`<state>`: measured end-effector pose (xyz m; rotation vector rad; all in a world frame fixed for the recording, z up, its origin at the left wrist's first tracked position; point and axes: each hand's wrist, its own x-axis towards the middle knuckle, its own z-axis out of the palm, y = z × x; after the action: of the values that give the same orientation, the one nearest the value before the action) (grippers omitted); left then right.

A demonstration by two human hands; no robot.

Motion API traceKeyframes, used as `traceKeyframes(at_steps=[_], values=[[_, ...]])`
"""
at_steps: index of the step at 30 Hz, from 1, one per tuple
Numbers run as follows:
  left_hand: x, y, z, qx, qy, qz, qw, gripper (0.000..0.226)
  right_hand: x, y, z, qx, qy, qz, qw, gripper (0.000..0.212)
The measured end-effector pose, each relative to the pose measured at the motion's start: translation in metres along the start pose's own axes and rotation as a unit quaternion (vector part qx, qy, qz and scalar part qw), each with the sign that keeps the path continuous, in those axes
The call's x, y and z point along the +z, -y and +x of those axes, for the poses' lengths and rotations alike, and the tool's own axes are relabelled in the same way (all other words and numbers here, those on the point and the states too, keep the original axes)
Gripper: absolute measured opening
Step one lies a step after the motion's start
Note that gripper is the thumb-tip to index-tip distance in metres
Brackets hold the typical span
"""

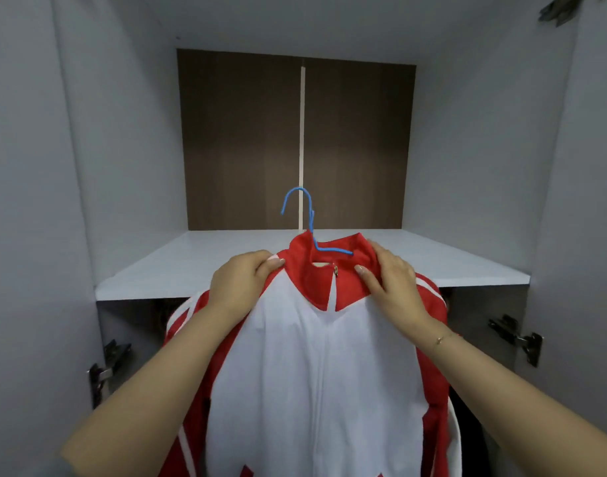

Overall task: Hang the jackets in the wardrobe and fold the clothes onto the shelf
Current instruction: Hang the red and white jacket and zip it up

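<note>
We grip the red collar (324, 266) with left hand (241, 282) and right hand (391, 280); the jacket (315, 373) may slip off the blue hanger (310, 220) at frame centre if we tilt it.

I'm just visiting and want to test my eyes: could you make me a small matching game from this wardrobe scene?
Things:
1. hanger
2. collar
3. shelf
4. back panel

Descriptions:
A. dark brown wood
B. blue wire
C. pale grey board
D. red, gripped by the left hand and the right hand

Pairs: 1-B, 2-D, 3-C, 4-A
</note>
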<state>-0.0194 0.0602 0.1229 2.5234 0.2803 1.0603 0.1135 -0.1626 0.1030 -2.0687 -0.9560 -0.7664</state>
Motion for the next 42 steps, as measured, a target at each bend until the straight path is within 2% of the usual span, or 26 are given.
traceKeyframes(at_steps=[2, 4, 6, 8, 11, 15, 19, 21, 23, 25, 26, 29, 32, 34, 35, 37, 39, 41, 42], values=[[-0.004, -0.006, -0.022, 0.028, 0.010, -0.042, 0.999, 0.037, -0.010, 0.001, -0.017, -0.060, 0.013, 0.033, 0.998, 0.031], [-0.005, -0.013, -0.044, 0.046, 0.007, -0.044, 0.998, 0.038, -0.022, 0.004, -0.034, -0.073, 0.025, 0.056, 0.995, 0.022], [-0.006, -0.019, -0.062, 0.045, 0.002, -0.065, 0.997, 0.035, -0.032, 0.013, -0.050, -0.036, 0.034, 0.108, 0.993, 0.025], [-0.007, -0.023, -0.076, 0.039, 0.017, -0.097, 0.994, 0.030, -0.042, 0.025, -0.066, -0.005, 0.075, 0.145, 0.987, 0.031], [-0.001, -0.029, -0.095, 0.052, 0.035, -0.120, 0.991, 0.024, -0.048, 0.044, -0.089, -0.027, 0.151, 0.126, 0.980, 0.032], [0.005, -0.018, -0.117, 0.061, 0.046, -0.127, 0.989, 0.026, -0.044, 0.052, -0.118, -0.001, 0.155, 0.146, 0.977, 0.041], [0.005, 0.020, -0.133, 0.021, 0.133, -0.092, 0.987, 0.028, -0.039, 0.041, -0.139, 0.079, 0.171, 0.178, 0.966, 0.044], [0.010, 0.030, -0.141, 0.008, 0.202, -0.056, 0.978, 0.021, -0.031, 0.041, -0.147, 0.097, 0.182, 0.177, 0.962, 0.044], [0.018, 0.029, -0.148, 0.015, 0.246, -0.078, 0.966, 0.009, -0.025, 0.044, -0.153, 0.110, 0.187, 0.179, 0.960, 0.044], [0.027, 0.023, -0.154, 0.054, 0.248, -0.112, 0.961, 0.013, -0.021, 0.048, -0.157, 0.114, 0.190, 0.184, 0.958, 0.040], [0.032, 0.020, -0.155, 0.068, 0.243, -0.114, 0.961, 0.007, -0.021, 0.049, -0.159, 0.114, 0.195, 0.188, 0.956, 0.036], [0.044, 0.017, -0.155, 0.054, 0.235, -0.138, 0.961, 0.016, -0.027, 0.047, -0.167, 0.100, 0.202, 0.211, 0.951, 0.021], [0.057, 0.025, -0.145, 0.016, 0.253, -0.189, 0.949, 0.015, -0.044, 0.023, -0.179, 0.069, 0.212, 0.118, 0.968, 0.019], [0.068, 0.031, -0.134, -0.002, 0.265, -0.214, 0.940, 0.014, -0.050, -0.003, -0.196, 0.048, 0.229, 0.005, 0.972, 0.039], [0.074, 0.031, -0.129, -0.004, 0.270, -0.219, 0.938, 0.015, -0.049, -0.014, -0.207, 0.046, 0.229, -0.022, 0.972, 0.047], [0.094, 0.028, -0.117, 0.009, 0.274, -0.205, 0.940, 0.018, -0.041, -0.031, -0.227, 0.070, 0.194, -0.005, 0.978, 0.052], [0.121, 0.023, -0.105, 0.029, 0.266, -0.172, 0.948, 0.017, -0.027, -0.044, -0.243, 0.128, 0.145, 0.035, 0.981, 0.053], [0.145, 0.018, -0.093, 0.023, 0.233, -0.157, 0.959, 0.005, -0.011, -0.057, -0.250, 0.194, 0.111, 0.074, 0.972, 0.056], [0.156, 0.018, -0.088, 0.008, 0.220, -0.168, 0.961, 0.013, -0.003, -0.064, -0.249, 0.226, 0.099, 0.086, 0.965, 0.057]])
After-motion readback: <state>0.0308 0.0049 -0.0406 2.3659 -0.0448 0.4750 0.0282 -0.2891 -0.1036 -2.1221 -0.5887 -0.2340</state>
